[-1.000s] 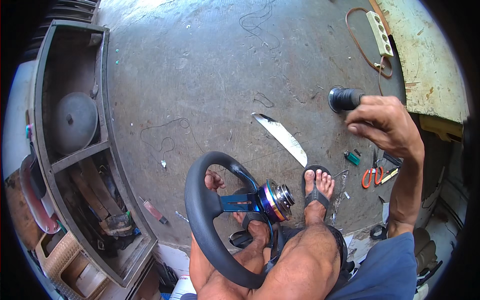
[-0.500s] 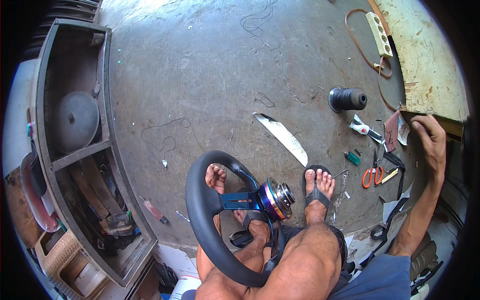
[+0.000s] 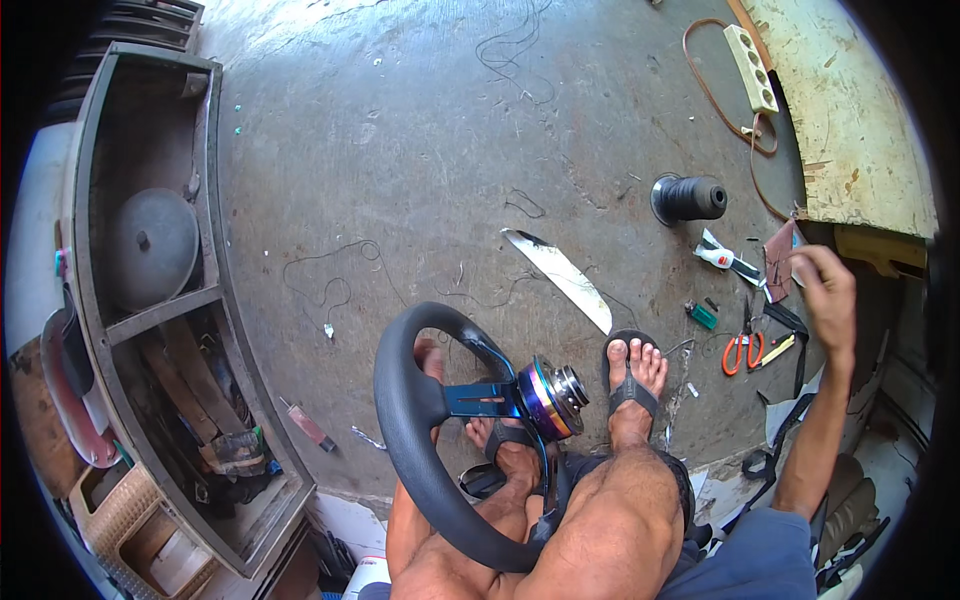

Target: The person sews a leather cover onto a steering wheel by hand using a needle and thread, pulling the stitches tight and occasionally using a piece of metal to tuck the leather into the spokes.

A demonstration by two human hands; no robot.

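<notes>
A black steering wheel (image 3: pixel 400 440) with a dark metal spoke and a rainbow-coloured metal hub (image 3: pixel 548 398) stands tilted between my bare legs. My left hand (image 3: pixel 430 360) is behind its upper rim, seen only in part through the opening; its fingers are mostly hidden. Off to the right, my right hand (image 3: pixel 828 300) is raised over the floor, near a reddish-brown scrap (image 3: pixel 779 260). Its thumb and fingertips come together in a pinch; whatever is between them is too small to make out. A thin dark thread (image 3: pixel 490 303) lies loosely beyond the wheel.
Orange-handled scissors (image 3: pixel 742 352), a green lighter (image 3: pixel 702 316), a black thread spool (image 3: pixel 690 198) and a white blade-shaped strip (image 3: pixel 560 280) lie on the floor. A power strip (image 3: pixel 752 70) is far right. An open metal-framed cabinet (image 3: pixel 212 200) stands left.
My right hand has moved left and slightly down, its fingers bending more. My left hand has slipped further behind the wheel rim. Loose thread now curls on the floor beyond the wheel.
</notes>
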